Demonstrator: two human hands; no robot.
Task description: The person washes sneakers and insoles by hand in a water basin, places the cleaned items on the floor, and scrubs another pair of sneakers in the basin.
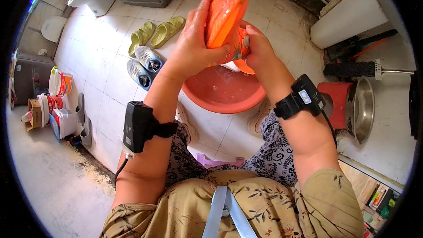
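Observation:
An orange shoe (228, 15) is held up over a red basin (222, 91), its sole turned up and to the left. My left hand (194, 39) is closed around the sole side of the shoe, fingers along its left edge. On the right, my right hand (261, 48) grips the shoe's other part, thumb near a grey patch; its lower fingers are partly hidden. In the basin is some water, and something white and orange (244, 66) shows below the hands, partly covered.
Green clogs (163, 31) and blue-grey shoes (144, 67) stand on the tiles left of the basin. Buckets (60, 82) and grey slippers (86, 132) are farther left. A metal bowl (364, 110) and a brush (348, 69) are at right. A purple stool (218, 161) shows between my knees.

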